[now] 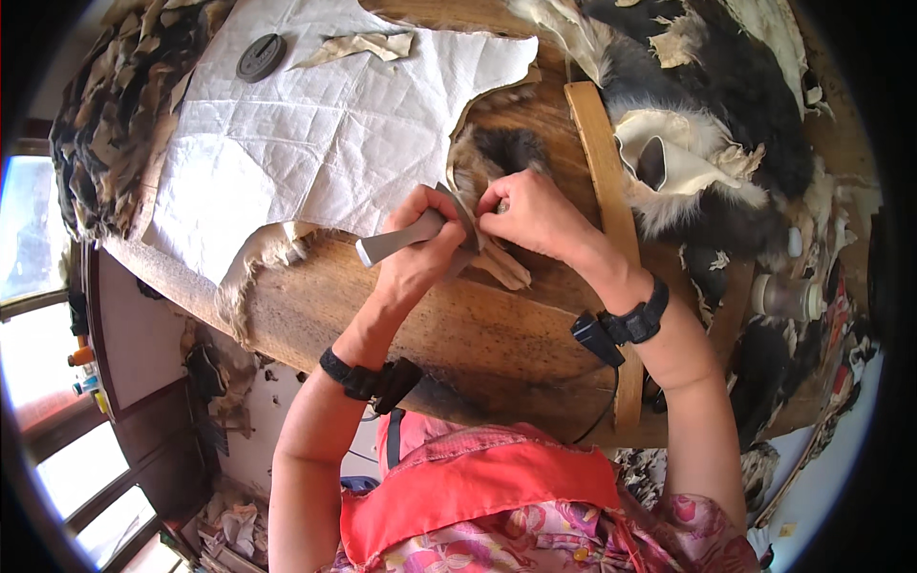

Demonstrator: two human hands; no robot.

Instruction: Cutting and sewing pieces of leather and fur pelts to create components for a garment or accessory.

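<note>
My left hand [425, 229] is closed around a grey flat strip [399, 242], whose pale end sticks out toward the lower left. More grey material shows on the other side of its fingers. Close beside it, my right hand [535, 215] has its thumb and fingers pinched together at the strip's far side. Whatever they pinch is too small to make out. Beyond both hands lies a brown and dark fur piece [511, 148]. A large creased white sheet [334, 143] spreads to the left, with fur showing along its lower edge. A narrow tan scrap [501, 265] lies below my hands.
The wooden table [420, 325] has a wooden bar [604, 162] lying to the right. Dark pelts [707, 95] heap at the right, near a clear jar [788, 297]. A dark round disc [261, 58] sits on the sheet. Patchwork fur [115, 124] hangs at the far left.
</note>
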